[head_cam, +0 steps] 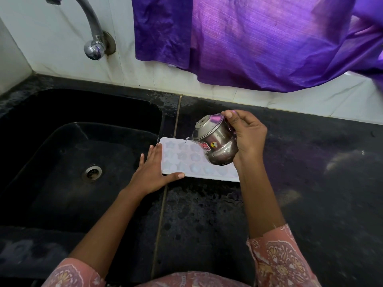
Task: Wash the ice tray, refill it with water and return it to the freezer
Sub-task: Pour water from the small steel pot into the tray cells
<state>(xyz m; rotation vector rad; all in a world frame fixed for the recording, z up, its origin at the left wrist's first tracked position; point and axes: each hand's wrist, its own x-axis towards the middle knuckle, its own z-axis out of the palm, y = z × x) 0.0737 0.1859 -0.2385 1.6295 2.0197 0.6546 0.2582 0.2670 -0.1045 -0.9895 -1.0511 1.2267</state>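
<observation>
Pouring: right hand (247,135) is clamped around a small steel pot (215,145), tilted so a thin stream of water falls from its lip into the white ice tray (186,160). Tray lies flat on the black counter (310,183), just right of the sink (62,162). Left hand (154,172) is spread flat, fingers apart, thumb along the tray's near-left edge.

Ice tray (186,160) partly hidden: right end behind steel pot (215,141) gripped by right hand (248,137), left edge under left hand (154,172); pot sticker too small to read; tap (91,23) spout cut off by top edge.
</observation>
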